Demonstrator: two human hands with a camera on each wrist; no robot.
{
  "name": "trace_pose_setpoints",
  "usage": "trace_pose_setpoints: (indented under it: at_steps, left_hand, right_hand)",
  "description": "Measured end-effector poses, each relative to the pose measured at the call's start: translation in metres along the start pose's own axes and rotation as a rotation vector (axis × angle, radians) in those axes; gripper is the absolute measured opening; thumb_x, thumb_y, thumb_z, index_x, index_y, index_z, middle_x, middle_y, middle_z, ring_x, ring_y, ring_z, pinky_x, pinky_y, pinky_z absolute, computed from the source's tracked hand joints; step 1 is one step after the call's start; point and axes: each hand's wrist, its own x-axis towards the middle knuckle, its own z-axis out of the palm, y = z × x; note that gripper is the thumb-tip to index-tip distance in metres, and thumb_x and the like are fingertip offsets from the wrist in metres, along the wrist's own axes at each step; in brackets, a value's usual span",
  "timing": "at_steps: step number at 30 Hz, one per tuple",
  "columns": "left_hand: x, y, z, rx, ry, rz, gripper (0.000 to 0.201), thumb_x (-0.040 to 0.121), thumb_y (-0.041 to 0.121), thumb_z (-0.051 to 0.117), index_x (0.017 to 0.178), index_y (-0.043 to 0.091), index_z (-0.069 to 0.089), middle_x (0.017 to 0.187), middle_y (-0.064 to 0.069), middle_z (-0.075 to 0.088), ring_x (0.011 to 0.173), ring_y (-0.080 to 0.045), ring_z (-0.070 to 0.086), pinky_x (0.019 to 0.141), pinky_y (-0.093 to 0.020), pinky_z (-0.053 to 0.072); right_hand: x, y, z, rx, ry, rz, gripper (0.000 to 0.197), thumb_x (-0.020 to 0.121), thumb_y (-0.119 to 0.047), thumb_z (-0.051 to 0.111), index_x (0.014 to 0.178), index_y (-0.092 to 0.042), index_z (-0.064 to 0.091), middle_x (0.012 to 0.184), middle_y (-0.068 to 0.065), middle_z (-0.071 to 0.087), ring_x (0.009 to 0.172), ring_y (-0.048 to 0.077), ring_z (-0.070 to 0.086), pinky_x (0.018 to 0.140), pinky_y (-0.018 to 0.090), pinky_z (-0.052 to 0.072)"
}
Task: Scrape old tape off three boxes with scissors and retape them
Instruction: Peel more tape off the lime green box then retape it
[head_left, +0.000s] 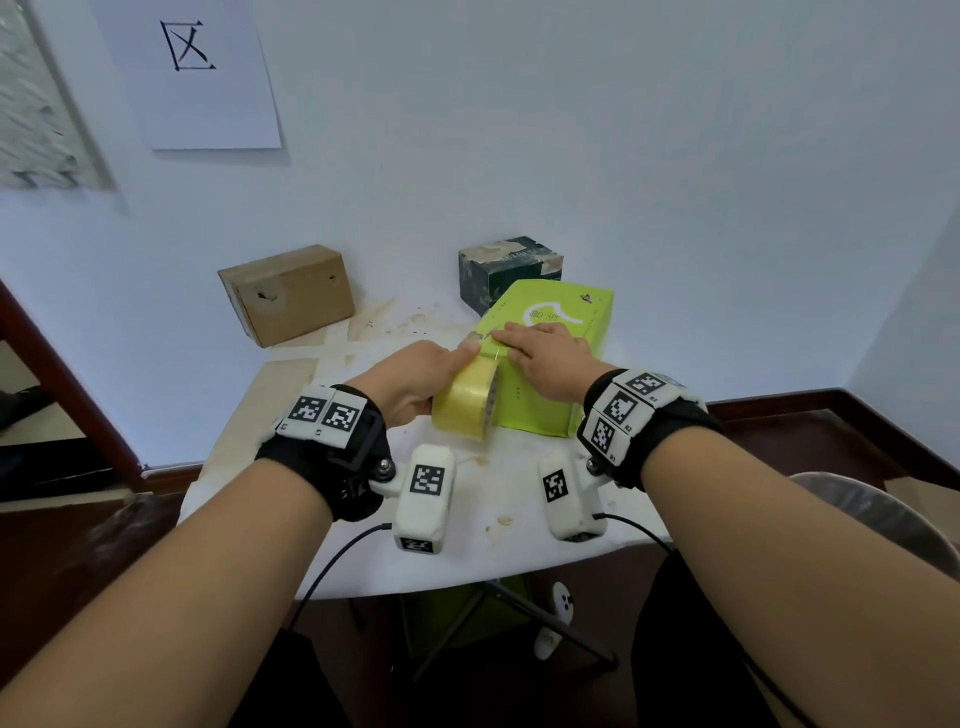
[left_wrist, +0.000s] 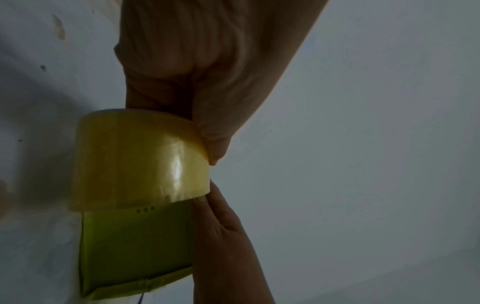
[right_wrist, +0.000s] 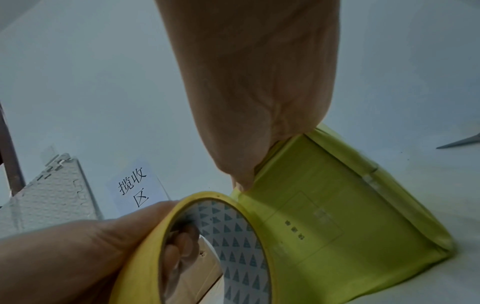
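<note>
- Head view: a bright green box (head_left: 550, 358) lies flat on the white desk (head_left: 493, 551), right in front of the person. It has a white curly mark and small print on top.
- The left hand (head_left: 415, 382) holds a fat roll of yellow tape (head_left: 467, 402) against the near left edge of the green box. The fingers go into the hole of the roll, and one finger points along the top toward the box.
- The right hand (head_left: 545, 358) lies flat on top of the green box with its fingers straight, pressing down just beside the roll. It holds nothing.
- A brown box (head_left: 288, 293) with small holes in its side sits at the back left of the desk, by the wall. A dark green box (head_left: 506, 270) with torn pale patches stands at the back, just behind the bright green one.
- The desk has brown stains and crumbs on it.
- Left wrist view: the picture is dim. The tape roll (left_wrist: 140, 160) looks shiny and yellow, and it touches the green box (left_wrist: 135, 253). The right hand's fingers (left_wrist: 221, 222) touch the edge where roll and box meet.
- Right wrist view: the inside of the roll (right_wrist: 233, 236) is white with little blue-green triangles. The left hand's fingers (right_wrist: 179, 246) curl inside it. The green box (right_wrist: 337, 216) has faint lines and small print on its side. The tip of some scissors (right_wrist: 459, 143) shows far off on the desk.
</note>
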Motion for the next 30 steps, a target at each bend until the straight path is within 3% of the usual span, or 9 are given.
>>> trace_pose_setpoints:
  at_steps: [6,13,17,21,26,30]
  left_hand:
    - [-0.003,-0.016,0.003,0.041,-0.005,-0.090,0.048,0.098,0.041,0.050,0.117,-0.003,0.058,0.110,-0.015,0.067,0.096,-0.028,0.065,0.085,-0.039,0.055]
    - [0.002,-0.018,0.005,0.041,0.052,-0.061,0.037,0.093,0.041,0.059,0.101,0.006,0.053,0.088,-0.007,0.062,0.074,-0.018,0.060,0.063,-0.030,0.055]
    - [0.004,-0.024,0.007,-0.103,0.046,-0.058,0.029,0.091,0.034,0.064,0.107,0.013,0.051,0.102,-0.007,0.063,0.084,-0.019,0.061,0.074,-0.036,0.054]
    - [0.005,-0.022,0.004,-0.169,-0.002,-0.067,0.018,0.092,0.028,0.063,0.101,0.012,0.059,0.094,-0.005,0.067,0.077,-0.017,0.063,0.067,-0.030,0.054]
    - [0.006,-0.023,0.005,-0.198,-0.023,-0.101,0.012,0.093,0.025,0.061,0.093,0.014,0.057,0.088,-0.005,0.066,0.072,-0.016,0.063,0.059,-0.028,0.053]
    - [0.007,-0.024,0.007,-0.260,-0.075,-0.134,0.011,0.094,0.023,0.060,0.099,0.013,0.058,0.090,-0.007,0.068,0.071,-0.019,0.066,0.055,-0.031,0.058]
  right_hand:
    - [-0.001,0.000,0.001,0.020,-0.006,0.011,0.043,0.105,-0.026,0.025,0.147,-0.035,0.029,0.157,-0.016,0.018,0.142,0.019,0.014,0.112,0.045,0.012]
    - [0.002,0.001,0.001,0.033,0.002,0.017,0.043,0.104,-0.027,0.027,0.146,-0.036,0.031,0.156,-0.016,0.019,0.142,0.020,0.014,0.112,0.045,0.012]
    - [0.002,0.002,0.001,0.027,0.005,0.020,0.043,0.104,-0.027,0.027,0.146,-0.036,0.030,0.156,-0.015,0.019,0.142,0.021,0.015,0.112,0.045,0.013]
    - [0.001,0.000,0.001,0.033,0.004,0.025,0.043,0.104,-0.026,0.028,0.146,-0.036,0.031,0.156,-0.015,0.020,0.141,0.023,0.016,0.112,0.046,0.013]
    - [0.001,0.000,0.000,0.028,0.009,0.022,0.043,0.104,-0.026,0.028,0.146,-0.035,0.032,0.156,-0.015,0.020,0.141,0.024,0.018,0.112,0.046,0.015]
    - [0.002,0.000,0.001,0.018,0.009,0.019,0.043,0.104,-0.026,0.028,0.146,-0.036,0.031,0.156,-0.015,0.020,0.141,0.023,0.017,0.112,0.047,0.014]
